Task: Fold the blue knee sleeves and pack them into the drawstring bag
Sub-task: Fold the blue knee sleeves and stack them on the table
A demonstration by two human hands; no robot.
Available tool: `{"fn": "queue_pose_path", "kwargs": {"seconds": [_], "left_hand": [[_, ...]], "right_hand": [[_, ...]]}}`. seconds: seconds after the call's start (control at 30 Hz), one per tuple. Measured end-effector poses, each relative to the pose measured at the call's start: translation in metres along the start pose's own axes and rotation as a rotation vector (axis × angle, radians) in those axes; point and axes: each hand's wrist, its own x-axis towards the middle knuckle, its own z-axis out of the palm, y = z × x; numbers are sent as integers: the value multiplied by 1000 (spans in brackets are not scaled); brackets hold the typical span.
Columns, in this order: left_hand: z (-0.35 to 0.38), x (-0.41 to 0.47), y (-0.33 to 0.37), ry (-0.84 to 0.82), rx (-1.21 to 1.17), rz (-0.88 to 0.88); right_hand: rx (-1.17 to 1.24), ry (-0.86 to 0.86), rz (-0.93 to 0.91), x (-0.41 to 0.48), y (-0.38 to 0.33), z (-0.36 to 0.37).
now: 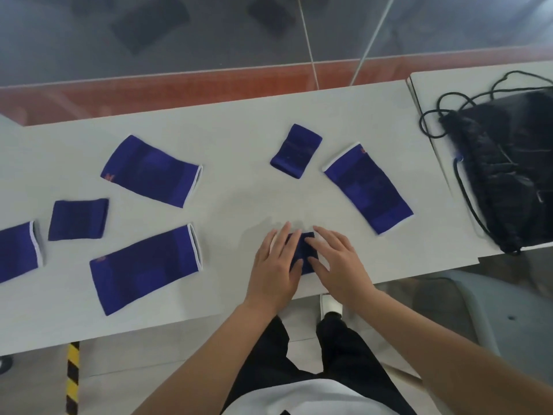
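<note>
Several blue knee sleeves lie on the white table (239,130). My left hand (276,265) and my right hand (339,262) press flat on a folded sleeve (302,250) near the front edge, fingers spread, covering most of it. Two more folded sleeves rest at the back centre (296,151) and at the left (78,220). Unfolded sleeves with white rims lie at the right (369,190), back left (152,172), front left (146,268) and left edge (16,253). The black drawstring bag (508,172) lies on the adjoining table at the right.
The bag's black cord (443,115) loops loosely over the second table (431,85). A gap separates the two tabletops. Beyond the table runs an orange floor strip (179,88). A grey chair (478,301) stands below right, yellow-black tape (72,375) below left.
</note>
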Motion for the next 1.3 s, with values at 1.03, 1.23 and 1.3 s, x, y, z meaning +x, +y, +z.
{"fn": "queue_pose_path", "kwargs": {"seconds": [1.03, 1.23, 1.3], "left_hand": [[-80, 143, -5, -161, 63, -80], [-84, 223, 7, -267, 232, -8], [-83, 241, 16, -255, 324, 53]], "right_hand": [[127, 110, 347, -55, 0, -50], [292, 159, 474, -81, 1, -49], [318, 180, 497, -88, 0, -47]]}}
